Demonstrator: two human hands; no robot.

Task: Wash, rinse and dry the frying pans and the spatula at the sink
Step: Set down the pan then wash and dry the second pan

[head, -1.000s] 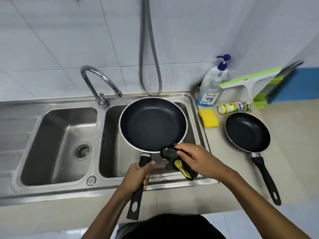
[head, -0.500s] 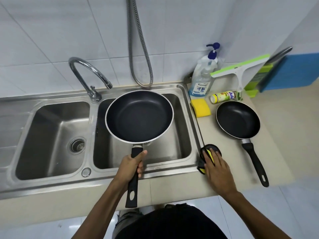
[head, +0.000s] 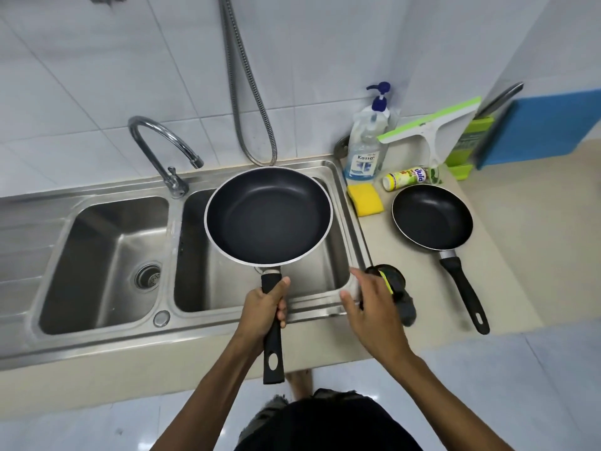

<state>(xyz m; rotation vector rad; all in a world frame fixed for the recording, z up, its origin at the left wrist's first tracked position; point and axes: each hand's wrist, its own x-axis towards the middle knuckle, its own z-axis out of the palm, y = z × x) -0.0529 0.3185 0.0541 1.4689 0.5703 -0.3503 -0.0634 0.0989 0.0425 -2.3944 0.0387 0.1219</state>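
My left hand (head: 265, 307) grips the black handle of the large black frying pan (head: 268, 216), holding it level over the right sink basin (head: 331, 281). My right hand (head: 374, 307) hovers with relaxed fingers at the sink's right rim, just left of a crumpled black and yellow cloth (head: 398, 292) lying on the counter. It holds nothing. A smaller black frying pan (head: 432, 219) rests on the counter to the right, handle pointing toward me. No spatula is visible.
A curved tap (head: 162, 148) stands between the two basins; the left basin (head: 97, 265) has a drain. A yellow sponge (head: 364, 200), soap pump bottle (head: 367, 151), small lying bottle (head: 405, 179) and green squeegee (head: 429, 125) sit behind the small pan. A metal hose (head: 250, 118) hangs on the wall.
My right hand carried the black and yellow cloth from the pan's rim to the counter, let it go, and now drifts back left. The left hand keeps holding the pan.
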